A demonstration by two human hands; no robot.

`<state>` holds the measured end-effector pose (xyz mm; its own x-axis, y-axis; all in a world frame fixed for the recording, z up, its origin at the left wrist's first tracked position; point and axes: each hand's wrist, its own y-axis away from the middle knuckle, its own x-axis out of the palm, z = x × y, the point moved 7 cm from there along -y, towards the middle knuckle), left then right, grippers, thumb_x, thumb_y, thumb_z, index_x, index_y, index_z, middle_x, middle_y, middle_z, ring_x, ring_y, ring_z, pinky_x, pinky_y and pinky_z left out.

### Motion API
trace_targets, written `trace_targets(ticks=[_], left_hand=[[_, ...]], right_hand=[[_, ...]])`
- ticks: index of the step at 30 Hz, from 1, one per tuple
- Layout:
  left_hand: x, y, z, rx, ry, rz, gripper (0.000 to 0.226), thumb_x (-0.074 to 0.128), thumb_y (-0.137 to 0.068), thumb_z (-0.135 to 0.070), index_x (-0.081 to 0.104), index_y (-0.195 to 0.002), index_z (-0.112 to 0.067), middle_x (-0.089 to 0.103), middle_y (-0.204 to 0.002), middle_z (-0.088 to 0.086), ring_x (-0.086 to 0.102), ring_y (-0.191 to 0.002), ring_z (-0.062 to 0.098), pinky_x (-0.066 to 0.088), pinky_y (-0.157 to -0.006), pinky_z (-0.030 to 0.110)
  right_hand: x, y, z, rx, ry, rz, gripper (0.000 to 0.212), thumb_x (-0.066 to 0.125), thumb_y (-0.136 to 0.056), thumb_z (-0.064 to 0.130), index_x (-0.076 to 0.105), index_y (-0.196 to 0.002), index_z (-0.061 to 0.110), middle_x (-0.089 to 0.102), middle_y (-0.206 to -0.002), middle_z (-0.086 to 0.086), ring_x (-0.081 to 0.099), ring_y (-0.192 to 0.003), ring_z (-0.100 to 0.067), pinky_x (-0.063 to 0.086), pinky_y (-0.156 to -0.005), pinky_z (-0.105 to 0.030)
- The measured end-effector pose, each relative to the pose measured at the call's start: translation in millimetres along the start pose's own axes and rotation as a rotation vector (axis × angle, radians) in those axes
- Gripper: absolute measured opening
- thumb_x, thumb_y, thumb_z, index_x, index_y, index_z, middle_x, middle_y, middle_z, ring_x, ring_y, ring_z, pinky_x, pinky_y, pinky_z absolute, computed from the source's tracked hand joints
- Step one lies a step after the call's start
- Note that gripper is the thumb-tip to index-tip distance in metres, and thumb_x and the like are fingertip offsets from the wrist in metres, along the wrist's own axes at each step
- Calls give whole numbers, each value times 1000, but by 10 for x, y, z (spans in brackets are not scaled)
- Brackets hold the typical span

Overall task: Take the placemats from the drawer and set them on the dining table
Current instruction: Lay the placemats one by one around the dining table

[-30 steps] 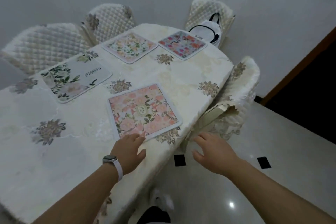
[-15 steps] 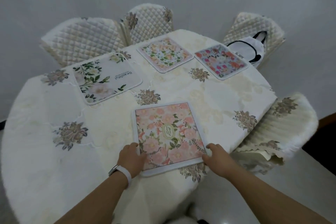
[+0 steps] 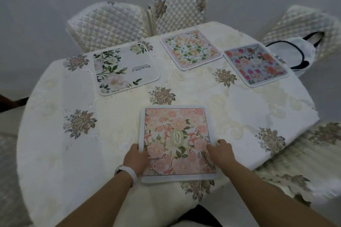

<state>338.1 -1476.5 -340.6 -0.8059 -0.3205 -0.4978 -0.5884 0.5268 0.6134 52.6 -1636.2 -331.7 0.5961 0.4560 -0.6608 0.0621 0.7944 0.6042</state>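
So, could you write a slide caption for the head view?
Left hand and right hand hold the pink placemat by its sides on the dining table.

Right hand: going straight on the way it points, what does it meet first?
The pink placemat it holds, across its middle; beyond that, probably bare tablecloth, then the white placemat.

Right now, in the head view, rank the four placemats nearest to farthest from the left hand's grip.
1. Pink Garden placemat, near edge, held by the left hand's grip.
2. White Beautiful placemat, far left.
3. Pastel floral placemat, far centre.
4. Blue floral placemat, far right.
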Motion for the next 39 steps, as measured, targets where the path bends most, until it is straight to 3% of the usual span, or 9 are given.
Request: trace_targets(ticks=[3,6,7,10,14,25,29,33,39], left_hand=[[105,28,-49,-30,43,-50,11,52,-93,-13,51,-103,-14,60,-90,5,57,-72,16,43,-52,24],[174,67,-81,-40,67,-108,9,53,-92,-11,51,-101,-14,60,-87,5,58,-72,18,43,-53,26],[209,77,-97,-38,85,-112,10,54,-92,-12,52,-101,-14,61,-87,4,59,-73,19,45,-55,27],[348,121,-194,-29,149,-110,12,55,-92,-10,54,-104,-14,62,-89,5,62,-75,21,48,-56,29],[504,201,-314,-21,165,-140,12,53,-92,-5,52,-98,-15,61,-90,9,61,-76,24,49,-57,31],[909,371,-633,80,313,3,18,59,-90,-10,54,-107,-15,63,-98,5,63,-86,21,50,-61,30],[1002,360,-741,123,290,86,16,59,-88,-8,57,-103,-14,65,-98,4,63,-86,21,53,-69,34],[1034,333,-957,162,276,136,13,59,-89,-10,57,-101,-16,65,-96,4,64,-84,21,51,-63,30],[1311,430,-1160,178,241,226,26,64,-81,-18,62,-107,-21,71,-102,3,68,-90,23,58,-81,46]], right_hand=[[-7,-175,-47,21,-25,59,65,60,-74,49,52,-123,7,56,-113,-13,62,-96,-31,55,-86,-44],[-87,-234,-13,11,-132,120,31,63,-87,32,52,-104,9,57,-88,-5,60,-73,-20,48,-59,-28],[-101,-282,-38,8,-153,141,24,61,-89,27,53,-101,8,58,-85,-5,59,-72,-20,45,-56,-26],[-154,-371,-97,4,-205,183,16,54,-89,13,57,-104,8,63,-96,-9,60,-83,-22,46,-63,-28],[-316,-459,-102,-63,-193,178,16,50,-88,5,57,-102,7,62,-90,-8,56,-73,-18,43,-54,-25],[-934,-452,-182,-134,-81,23,13,47,-89,5,56,-98,6,58,-85,-9,51,-65,-19,41,-51,-25],[-1148,-403,-215,-162,-17,-50,10,49,-88,7,56,-94,9,60,-83,-10,53,-64,-21,44,-53,-29],[-1348,-367,-214,-204,30,-113,9,49,-88,7,56,-92,7,60,-83,-8,52,-65,-18,41,-52,-27],[-1695,-543,-217,-243,83,-161,3,48,-87,9,48,-85,8,54,-80,-8,47,-64,-20,38,-53,-30]])
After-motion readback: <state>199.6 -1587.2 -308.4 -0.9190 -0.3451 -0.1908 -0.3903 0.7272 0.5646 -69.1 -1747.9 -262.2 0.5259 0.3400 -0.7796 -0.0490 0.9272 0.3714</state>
